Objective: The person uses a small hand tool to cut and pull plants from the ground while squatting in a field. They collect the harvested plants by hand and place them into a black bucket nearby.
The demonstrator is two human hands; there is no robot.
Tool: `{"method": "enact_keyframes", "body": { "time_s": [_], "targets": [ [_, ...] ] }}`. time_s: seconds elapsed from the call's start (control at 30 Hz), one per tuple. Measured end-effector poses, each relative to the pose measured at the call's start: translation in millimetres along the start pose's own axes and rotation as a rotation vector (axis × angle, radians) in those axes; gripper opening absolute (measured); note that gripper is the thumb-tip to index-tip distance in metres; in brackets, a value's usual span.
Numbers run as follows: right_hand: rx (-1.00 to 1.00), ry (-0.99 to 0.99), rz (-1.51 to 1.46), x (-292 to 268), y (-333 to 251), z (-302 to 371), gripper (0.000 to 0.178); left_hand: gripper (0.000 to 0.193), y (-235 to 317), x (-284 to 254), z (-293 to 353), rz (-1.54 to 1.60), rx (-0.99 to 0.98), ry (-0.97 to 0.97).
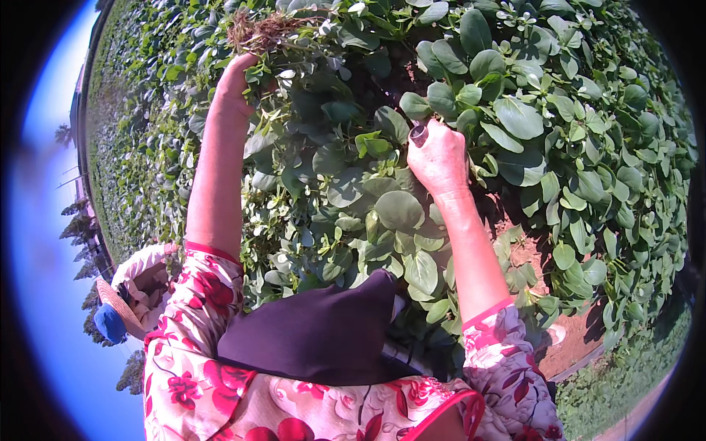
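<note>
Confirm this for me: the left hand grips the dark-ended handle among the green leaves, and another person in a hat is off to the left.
Wrong hand: the head view shows the right hand gripping the dark-ended handle among the green leaves. The rest stands.

1 L hand [234, 84], 1 R hand [441, 159], 1 handle [418, 135], 1 root clump [254, 31], 1 co-worker [142, 264] (bg)

I see a clump of weeds [273, 31] held out at left, its tangled brown roots [246, 32] bared; a dark handle [418, 135] shows its round end beside broad green leaves [518, 117] at right.
</note>
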State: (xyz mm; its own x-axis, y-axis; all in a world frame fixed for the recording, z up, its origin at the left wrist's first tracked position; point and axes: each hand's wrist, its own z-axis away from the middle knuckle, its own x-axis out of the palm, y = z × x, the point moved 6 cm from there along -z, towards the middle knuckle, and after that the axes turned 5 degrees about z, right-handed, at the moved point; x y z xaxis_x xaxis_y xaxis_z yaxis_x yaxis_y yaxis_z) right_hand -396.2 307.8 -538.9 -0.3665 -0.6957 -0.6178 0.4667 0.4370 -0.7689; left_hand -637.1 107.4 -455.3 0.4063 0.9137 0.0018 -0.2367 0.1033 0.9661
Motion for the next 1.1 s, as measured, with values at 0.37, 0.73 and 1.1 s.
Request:
{"method": "enact_keyframes", "body": {
  "time_s": [0.37, 0.73, 1.1],
  "targets": [
    [-0.211, -0.269, 0.173, 11.4, -23.5, 31.5, 0.012, 0.031, 26.7, 56.4, 30.0, -0.134, -0.058, 0.207],
    [-0.075, -0.266, 0.141, 4.7, -17.8, 14.2, 0.017, 0.021, -101.0, 101.8, -30.6, -1.731, -0.047, -0.379],
    [-0.246, -0.254, 0.162, 86.1, -23.1, -30.1, 0.015, 0.029, -162.3, 40.7, -82.5, -1.740, 0.138, -0.368]
  ]
}}
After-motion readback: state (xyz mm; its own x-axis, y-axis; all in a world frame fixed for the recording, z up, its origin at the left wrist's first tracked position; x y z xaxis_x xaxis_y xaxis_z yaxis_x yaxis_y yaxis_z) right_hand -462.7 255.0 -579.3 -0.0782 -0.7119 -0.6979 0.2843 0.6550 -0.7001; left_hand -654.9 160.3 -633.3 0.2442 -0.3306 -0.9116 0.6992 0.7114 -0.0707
